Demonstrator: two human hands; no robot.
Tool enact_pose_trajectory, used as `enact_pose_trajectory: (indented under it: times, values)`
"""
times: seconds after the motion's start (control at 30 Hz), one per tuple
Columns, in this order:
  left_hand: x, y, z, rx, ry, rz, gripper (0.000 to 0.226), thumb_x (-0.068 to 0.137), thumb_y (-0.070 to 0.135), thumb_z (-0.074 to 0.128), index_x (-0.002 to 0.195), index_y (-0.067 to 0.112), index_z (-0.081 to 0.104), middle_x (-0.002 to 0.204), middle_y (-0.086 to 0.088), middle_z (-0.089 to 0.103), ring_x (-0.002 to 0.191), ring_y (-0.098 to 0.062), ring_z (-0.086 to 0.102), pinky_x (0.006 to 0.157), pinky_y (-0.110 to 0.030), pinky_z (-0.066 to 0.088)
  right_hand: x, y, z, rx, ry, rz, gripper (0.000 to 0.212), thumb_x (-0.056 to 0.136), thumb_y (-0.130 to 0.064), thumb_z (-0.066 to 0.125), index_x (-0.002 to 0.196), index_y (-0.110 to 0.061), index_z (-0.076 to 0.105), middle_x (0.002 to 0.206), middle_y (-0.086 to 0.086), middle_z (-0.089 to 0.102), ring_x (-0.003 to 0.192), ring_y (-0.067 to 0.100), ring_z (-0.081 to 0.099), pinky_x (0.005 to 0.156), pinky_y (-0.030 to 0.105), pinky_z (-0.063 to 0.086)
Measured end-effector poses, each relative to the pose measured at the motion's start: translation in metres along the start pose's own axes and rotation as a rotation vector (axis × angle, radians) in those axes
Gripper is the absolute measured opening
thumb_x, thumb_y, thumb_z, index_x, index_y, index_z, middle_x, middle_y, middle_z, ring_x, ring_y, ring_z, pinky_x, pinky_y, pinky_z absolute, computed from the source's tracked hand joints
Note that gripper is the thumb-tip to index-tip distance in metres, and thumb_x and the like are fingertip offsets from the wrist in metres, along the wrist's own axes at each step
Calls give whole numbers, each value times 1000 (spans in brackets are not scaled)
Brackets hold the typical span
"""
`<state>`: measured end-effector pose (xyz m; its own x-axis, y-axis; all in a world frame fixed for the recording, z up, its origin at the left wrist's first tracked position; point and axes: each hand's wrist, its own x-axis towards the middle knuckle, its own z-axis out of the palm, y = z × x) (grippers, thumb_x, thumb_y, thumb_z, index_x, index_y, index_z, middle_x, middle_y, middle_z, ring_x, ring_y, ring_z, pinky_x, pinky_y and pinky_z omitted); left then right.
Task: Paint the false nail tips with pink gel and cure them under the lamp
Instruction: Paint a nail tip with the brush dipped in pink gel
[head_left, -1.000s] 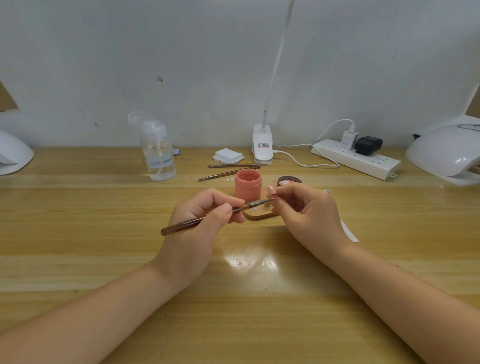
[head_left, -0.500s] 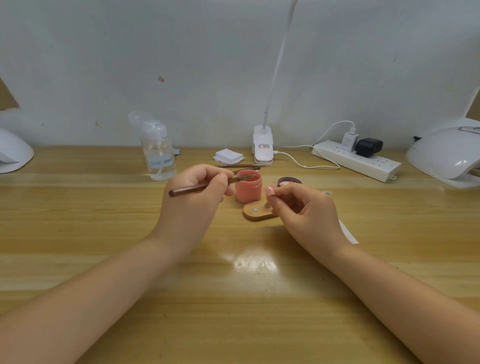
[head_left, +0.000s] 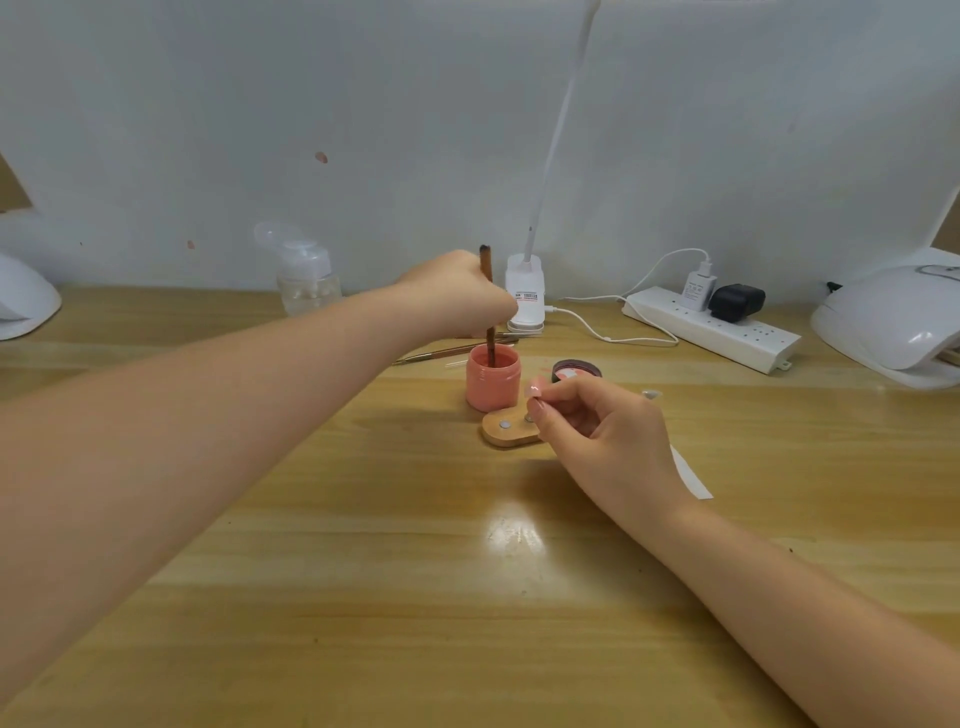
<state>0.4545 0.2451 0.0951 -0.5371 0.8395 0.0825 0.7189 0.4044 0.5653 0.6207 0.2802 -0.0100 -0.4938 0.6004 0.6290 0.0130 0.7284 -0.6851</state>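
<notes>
Since the earlier frame, the brush (head_left: 488, 306), gripped by the left hand (head_left: 457, 296), has been swung upright into the pink gel pot (head_left: 492, 376) at centre frame (reloading step). The nail tip (head_left: 536, 388) is pinched by the right hand (head_left: 597, 431) just right of the pot; brushing it is judged next.
</notes>
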Motion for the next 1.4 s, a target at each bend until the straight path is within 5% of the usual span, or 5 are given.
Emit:
enact_pose_trajectory:
  times: [0.17,0.3,0.7,1.1,1.4]
  values:
    - [8,-2,8,-78,-49,-56,10,82,15,56,73,14,53,70,-1,51,62,-15,46,55,-26,34,0,0,1,10,3,6,19,83,-9,72,79,-27,68,66,-16,65,59,3,57,57,15,44]
    - [5,-15,-6,-395,37,-194,12,84,13,53,86,9,65,47,5,63,33,-3,47,38,-12,32,0,1,1,-10,-4,5,13,82,-9,73,81,-22,71,67,-15,65,59,3,57,56,15,44]
    - [-11,-72,-20,-853,-79,-554,15,84,19,47,81,17,62,51,7,62,49,-7,34,51,-19,30,-1,0,1,-11,-5,-11,15,82,-9,73,80,-23,70,64,-17,62,57,2,55,55,15,43]
    - [-16,-76,-10,-1017,-69,-583,19,88,17,47,79,13,63,54,5,65,32,-5,35,47,-18,31,-1,0,0,-34,-10,-37,15,81,-8,73,80,-23,70,63,-18,61,58,2,55,54,11,41]
    - [-49,-61,3,-1240,236,-362,18,87,13,51,84,9,68,57,0,68,37,-4,39,41,-14,39,-1,-3,-2,-40,-20,-21,6,84,-10,71,86,-15,72,68,-4,67,61,12,60,59,34,49]
